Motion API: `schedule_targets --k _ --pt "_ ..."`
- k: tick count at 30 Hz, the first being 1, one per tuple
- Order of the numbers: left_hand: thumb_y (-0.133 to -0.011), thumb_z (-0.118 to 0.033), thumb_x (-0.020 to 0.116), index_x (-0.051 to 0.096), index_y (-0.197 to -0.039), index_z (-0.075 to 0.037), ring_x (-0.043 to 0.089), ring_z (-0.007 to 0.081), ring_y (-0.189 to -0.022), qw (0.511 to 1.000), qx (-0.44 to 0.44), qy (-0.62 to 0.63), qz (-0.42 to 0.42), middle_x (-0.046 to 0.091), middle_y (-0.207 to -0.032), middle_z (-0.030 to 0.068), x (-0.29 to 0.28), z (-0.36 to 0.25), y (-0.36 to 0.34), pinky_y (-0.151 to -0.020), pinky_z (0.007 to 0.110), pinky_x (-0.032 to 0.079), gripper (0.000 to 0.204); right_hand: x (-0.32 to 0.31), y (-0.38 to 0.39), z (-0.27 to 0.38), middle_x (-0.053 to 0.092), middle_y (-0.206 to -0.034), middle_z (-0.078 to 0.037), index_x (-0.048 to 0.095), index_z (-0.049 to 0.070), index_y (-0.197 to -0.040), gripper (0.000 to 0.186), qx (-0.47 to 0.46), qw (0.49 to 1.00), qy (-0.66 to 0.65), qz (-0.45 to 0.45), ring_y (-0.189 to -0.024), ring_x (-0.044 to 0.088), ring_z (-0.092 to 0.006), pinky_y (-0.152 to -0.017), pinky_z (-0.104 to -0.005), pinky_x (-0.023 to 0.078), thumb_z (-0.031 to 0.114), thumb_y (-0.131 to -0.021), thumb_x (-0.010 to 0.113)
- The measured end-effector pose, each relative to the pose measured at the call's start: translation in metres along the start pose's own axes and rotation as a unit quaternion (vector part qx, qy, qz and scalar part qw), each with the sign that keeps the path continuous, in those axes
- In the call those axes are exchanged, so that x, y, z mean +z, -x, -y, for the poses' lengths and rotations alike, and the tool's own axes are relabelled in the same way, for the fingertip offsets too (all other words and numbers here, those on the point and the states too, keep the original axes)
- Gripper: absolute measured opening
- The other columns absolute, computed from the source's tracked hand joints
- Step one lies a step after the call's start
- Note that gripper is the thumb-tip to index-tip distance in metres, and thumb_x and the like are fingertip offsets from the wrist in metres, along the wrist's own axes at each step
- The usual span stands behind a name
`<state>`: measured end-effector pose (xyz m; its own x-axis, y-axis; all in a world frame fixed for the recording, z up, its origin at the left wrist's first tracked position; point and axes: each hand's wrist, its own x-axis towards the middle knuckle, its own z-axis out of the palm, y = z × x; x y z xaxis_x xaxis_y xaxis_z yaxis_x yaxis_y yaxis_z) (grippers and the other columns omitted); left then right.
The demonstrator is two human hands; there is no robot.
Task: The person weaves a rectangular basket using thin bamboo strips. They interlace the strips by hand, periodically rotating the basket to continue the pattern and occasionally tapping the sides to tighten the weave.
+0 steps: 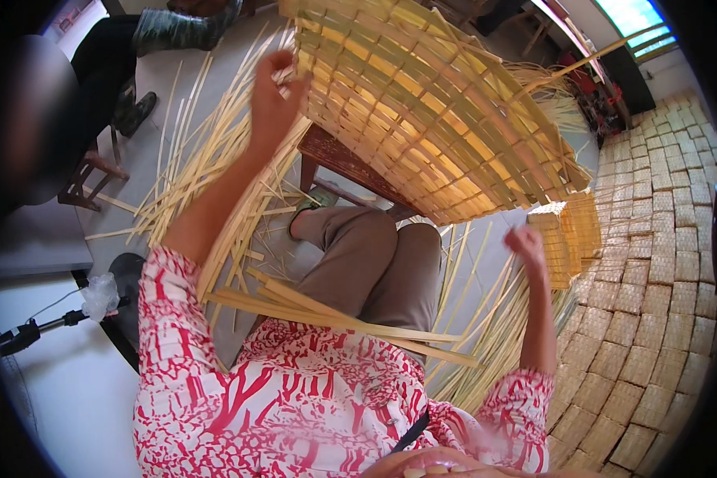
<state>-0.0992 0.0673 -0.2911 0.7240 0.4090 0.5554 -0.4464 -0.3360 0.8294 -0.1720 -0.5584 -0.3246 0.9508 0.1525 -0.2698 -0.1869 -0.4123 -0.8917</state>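
Note:
A large woven bamboo-strip panel [422, 103], yellow and green in an open grid, stands tilted in front of me over a worn red-brown wooden stool [350, 163]. My left hand [279, 99] is raised at the panel's left edge, thumb and fingers curled together in a pinch; whatever they hold is too small to make out. Below the panel's lower right corner, apart from it, my right hand [527, 245] is closed and slightly blurred, and its contents cannot be made out. Several flat bamboo strips [334, 319] lie across my lap.
Long loose bamboo strips [191, 175] cover the floor at left, with more [494, 334] at right. Small woven boxes [566, 239] stand behind my right hand. Rows of woven blocks [637, 319] fill the right side. At upper left sits another person wearing boots [179, 30].

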Motion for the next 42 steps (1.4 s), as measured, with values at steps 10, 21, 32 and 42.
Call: schedule_targets --k 10,21,32,42 --pt "-0.103 -0.03 0.068 0.073 -0.113 -0.004 0.055 0.0028 -0.083 0.985 -0.043 0.091 0.143 0.067 -0.09 -0.0064 -0.023 0.02 -0.056 -0.077 0.022 0.046 0.029 0.18 0.067 0.279 0.065 -0.127 -0.017 0.067 0.005 -0.125 0.042 -0.454 0.806 0.363 -0.113 -0.119 0.06 -0.0345 -0.099 -0.0438 0.047 0.006 -0.085 0.076" --pt "-0.099 -0.031 0.073 0.071 -0.104 -0.002 0.058 0.0038 -0.078 0.977 -0.058 0.07 0.193 0.068 -0.085 -0.0025 -0.042 -0.035 -0.016 -0.07 0.022 0.049 0.03 0.19 -0.068 0.321 0.063 -0.132 -0.01 0.057 0.011 -0.143 0.047 -0.552 0.614 0.482 -0.293 -0.122 0.057 -0.0291 -0.105 -0.0413 0.039 0.025 -0.099 0.065" --pt "-0.098 -0.019 0.069 0.06 -0.115 -0.005 0.057 0.0043 -0.072 0.95 -0.212 0.136 0.183 0.065 -0.084 -0.0012 -0.032 -0.051 -0.019 -0.066 0.022 0.047 0.024 0.187 -0.151 0.29 0.07 -0.118 -0.019 0.064 0.005 -0.129 0.049 -0.284 0.899 0.332 -0.025 -0.116 0.062 -0.0373 -0.099 -0.0459 0.047 0.046 -0.104 0.052" --pt "-0.095 -0.012 0.072 0.059 -0.117 -0.003 0.06 0.0059 -0.07 0.96 -0.189 0.115 0.171 0.066 -0.084 0.0019 -0.026 -0.04 -0.022 -0.062 0.024 0.05 0.027 0.189 -0.159 0.279 0.058 -0.143 -0.009 0.047 0.033 -0.155 0.052 -0.28 0.808 0.514 -0.071 -0.134 0.051 -0.032 -0.115 -0.0508 0.033 0.048 -0.106 0.039"
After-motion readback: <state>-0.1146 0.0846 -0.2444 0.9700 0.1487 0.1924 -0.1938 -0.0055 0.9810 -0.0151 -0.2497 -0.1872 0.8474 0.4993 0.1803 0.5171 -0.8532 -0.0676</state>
